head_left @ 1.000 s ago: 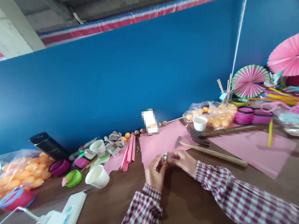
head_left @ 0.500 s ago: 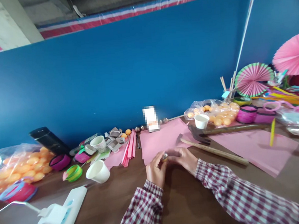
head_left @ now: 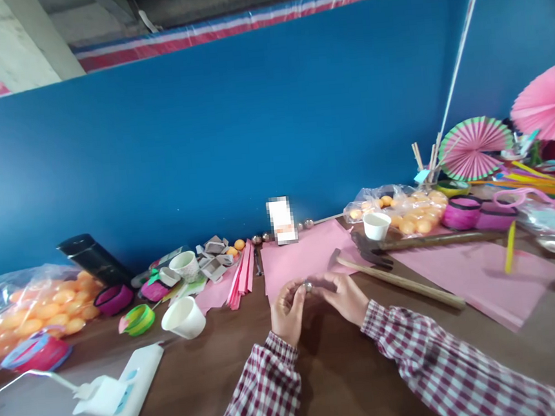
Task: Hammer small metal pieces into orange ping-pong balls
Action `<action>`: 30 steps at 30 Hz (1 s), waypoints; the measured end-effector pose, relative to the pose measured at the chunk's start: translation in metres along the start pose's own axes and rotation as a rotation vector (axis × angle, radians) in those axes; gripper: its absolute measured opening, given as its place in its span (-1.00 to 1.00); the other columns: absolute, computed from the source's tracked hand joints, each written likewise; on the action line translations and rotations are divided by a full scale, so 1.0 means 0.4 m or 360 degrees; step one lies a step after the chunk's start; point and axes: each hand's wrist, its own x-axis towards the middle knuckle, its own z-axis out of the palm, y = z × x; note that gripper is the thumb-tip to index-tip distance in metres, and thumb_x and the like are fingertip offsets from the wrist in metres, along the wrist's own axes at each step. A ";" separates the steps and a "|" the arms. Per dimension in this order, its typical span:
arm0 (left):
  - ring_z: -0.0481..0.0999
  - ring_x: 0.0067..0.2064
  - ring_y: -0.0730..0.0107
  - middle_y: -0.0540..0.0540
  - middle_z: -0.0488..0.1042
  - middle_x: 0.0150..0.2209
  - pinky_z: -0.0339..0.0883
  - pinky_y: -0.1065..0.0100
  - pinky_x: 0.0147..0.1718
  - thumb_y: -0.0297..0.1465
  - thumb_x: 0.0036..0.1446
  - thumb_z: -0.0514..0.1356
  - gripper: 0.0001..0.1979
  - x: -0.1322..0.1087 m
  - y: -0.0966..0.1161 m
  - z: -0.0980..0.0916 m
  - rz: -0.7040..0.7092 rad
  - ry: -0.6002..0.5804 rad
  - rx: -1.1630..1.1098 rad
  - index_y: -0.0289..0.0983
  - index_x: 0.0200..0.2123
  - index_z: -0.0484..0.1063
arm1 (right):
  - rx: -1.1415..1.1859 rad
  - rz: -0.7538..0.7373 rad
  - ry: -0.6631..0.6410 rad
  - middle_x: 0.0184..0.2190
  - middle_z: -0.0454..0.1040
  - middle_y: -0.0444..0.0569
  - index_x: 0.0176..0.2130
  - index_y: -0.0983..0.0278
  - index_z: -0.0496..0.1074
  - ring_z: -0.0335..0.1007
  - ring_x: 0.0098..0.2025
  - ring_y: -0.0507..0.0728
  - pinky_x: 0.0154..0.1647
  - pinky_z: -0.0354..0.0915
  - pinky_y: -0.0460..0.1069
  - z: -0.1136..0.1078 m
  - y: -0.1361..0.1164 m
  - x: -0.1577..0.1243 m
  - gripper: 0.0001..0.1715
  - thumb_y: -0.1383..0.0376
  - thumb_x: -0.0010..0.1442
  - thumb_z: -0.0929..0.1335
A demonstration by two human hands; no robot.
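Note:
A small shiny metal ball (head_left: 308, 287) is held just above the brown table, between the fingertips of both hands. My left hand (head_left: 287, 315) is closed, pinching the ball from the left with thumb and fingers. From the right, my right hand (head_left: 348, 300) curls its thumb and fingertips against the same ball. Beyond the hands lies a pink paper sheet (head_left: 305, 252). A wooden-handled hammer (head_left: 405, 282) rests to the right of my right hand. More metal balls (head_left: 308, 223) sit along the back edge of the sheet.
White paper cups (head_left: 183, 318) and a power strip (head_left: 128, 392) stand to the left. Bags of orange balls (head_left: 48, 312) lie at both sides. At right are a larger hammer (head_left: 436, 239), another pink sheet (head_left: 488, 280) and paper fans (head_left: 477, 146). A blue partition (head_left: 213, 136) closes off the back.
The metal ball has turned slightly between my fingers. Both hands stay in nearly the same place, and the view has shifted a little.

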 end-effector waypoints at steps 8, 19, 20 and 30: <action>0.48 -0.39 0.45 -0.08 0.49 -0.43 0.34 0.42 -0.36 -0.37 -0.15 0.24 -0.75 0.007 -0.003 0.000 -0.0203 0.0178 -0.0298 -0.36 -0.36 0.34 | -0.0135 -0.0133 0.0019 -0.16 0.40 0.02 -0.14 0.25 0.36 0.37 -0.20 0.12 -0.15 0.33 0.03 0.024 0.019 -0.018 -0.55 0.21 -0.08 0.37; 0.48 -0.36 0.36 -0.18 0.49 -0.34 0.34 0.38 -0.40 -0.32 -0.17 0.26 -0.61 -0.002 0.003 0.007 -0.0430 0.0056 -0.0507 -0.39 -0.24 0.34 | -0.0318 -0.0222 0.0028 -0.21 0.40 0.01 -0.14 0.25 0.34 0.36 -0.28 0.07 -0.23 0.33 -0.01 0.024 0.014 -0.021 -0.61 0.21 -0.02 0.33; 0.49 -0.36 0.36 -0.18 0.50 -0.34 0.34 0.38 -0.41 -0.32 -0.17 0.25 -0.62 -0.001 0.001 0.007 -0.0429 0.0059 -0.0485 -0.40 -0.25 0.34 | -0.0364 -0.0254 0.0039 -0.23 0.40 0.01 -0.16 0.24 0.34 0.36 -0.28 0.07 -0.24 0.32 -0.01 0.025 0.012 -0.022 -0.64 0.23 -0.01 0.33; 0.48 -0.30 0.34 -0.17 0.48 -0.26 0.36 0.34 -0.33 -0.27 -0.10 0.21 -0.65 -0.004 0.003 -0.002 -0.0475 0.0015 -0.0664 -0.35 -0.23 0.39 | -0.0306 -0.0279 0.0077 -0.19 0.39 0.00 -0.11 0.21 0.31 0.33 -0.20 0.08 -0.18 0.30 -0.01 0.026 0.008 -0.022 -0.65 0.26 0.04 0.29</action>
